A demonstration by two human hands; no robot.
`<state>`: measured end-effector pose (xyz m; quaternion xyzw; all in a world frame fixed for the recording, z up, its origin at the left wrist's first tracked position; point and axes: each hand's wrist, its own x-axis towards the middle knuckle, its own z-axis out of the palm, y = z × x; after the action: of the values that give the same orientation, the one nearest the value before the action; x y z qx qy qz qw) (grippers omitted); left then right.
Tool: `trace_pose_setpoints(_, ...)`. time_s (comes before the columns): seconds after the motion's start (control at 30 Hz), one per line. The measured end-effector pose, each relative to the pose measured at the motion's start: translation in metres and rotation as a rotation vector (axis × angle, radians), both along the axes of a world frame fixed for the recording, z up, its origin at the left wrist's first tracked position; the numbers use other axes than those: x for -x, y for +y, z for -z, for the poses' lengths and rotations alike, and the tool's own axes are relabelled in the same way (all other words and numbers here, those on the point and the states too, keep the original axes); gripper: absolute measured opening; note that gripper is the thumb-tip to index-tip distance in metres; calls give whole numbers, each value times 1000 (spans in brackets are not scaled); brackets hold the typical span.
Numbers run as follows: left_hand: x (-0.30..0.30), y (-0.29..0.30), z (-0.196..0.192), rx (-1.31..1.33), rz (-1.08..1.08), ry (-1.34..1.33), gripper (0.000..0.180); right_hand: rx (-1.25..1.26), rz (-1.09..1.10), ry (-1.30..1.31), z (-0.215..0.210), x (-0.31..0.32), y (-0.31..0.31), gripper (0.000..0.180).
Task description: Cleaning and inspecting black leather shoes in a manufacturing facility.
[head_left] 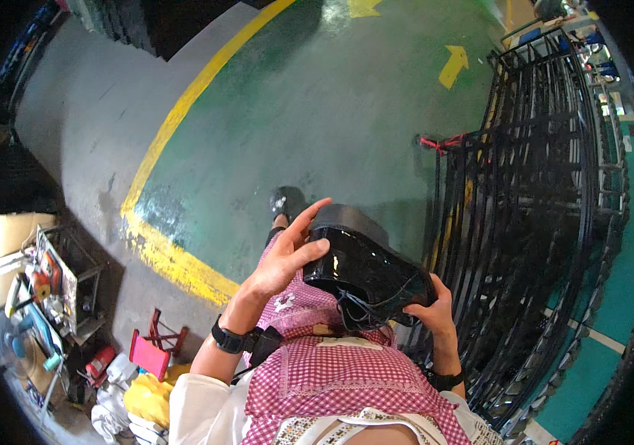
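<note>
A shiny black lace-up shoe point(361, 256) with a thick dark sole is held in front of my body, tilted so the sole's edge faces away from me. My left hand point(291, 256) grips its toe end, the thumb on the glossy upper and the fingers toward the sole. At the heel end my right hand point(433, 305) has closed round the back of the shoe. Grey laces point(357, 302) show near the opening, on the side toward me. Both wrists carry black bands.
To my right stands a tall black metal rack point(532, 170) with a red tie on its corner. A red folding stool point(152, 352), a yellow bag point(148, 400) and a cluttered cart point(68, 282) are at the lower left. Yellow lines point(176, 111) cross the green floor.
</note>
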<state>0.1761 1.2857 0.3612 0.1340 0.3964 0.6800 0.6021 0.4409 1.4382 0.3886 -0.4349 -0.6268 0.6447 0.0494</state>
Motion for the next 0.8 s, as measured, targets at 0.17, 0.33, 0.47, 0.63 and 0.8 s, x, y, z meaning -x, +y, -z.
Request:
trace_pose_setpoints(0.17, 72, 74, -22, 20, 50, -51, 69, -46, 24, -28, -14, 57, 58, 62)
trace_pose_setpoints(0.33, 123, 145, -28, 10, 110, -36, 63, -10, 117, -29, -26, 97, 111, 60)
trace_pose_setpoints(0.47, 142, 210, -19, 54, 126, -66, 54, -3, 171, -33, -22, 114, 159, 62)
trace_pose_setpoints(0.63, 168, 317, -18, 124, 189, -226, 50, 10, 251, 17, -7, 132, 244, 61)
trace_pose_setpoints(0.8, 185, 436, -18, 61, 229, -305, 50, -13, 326, 86, 1, 145, 350, 63)
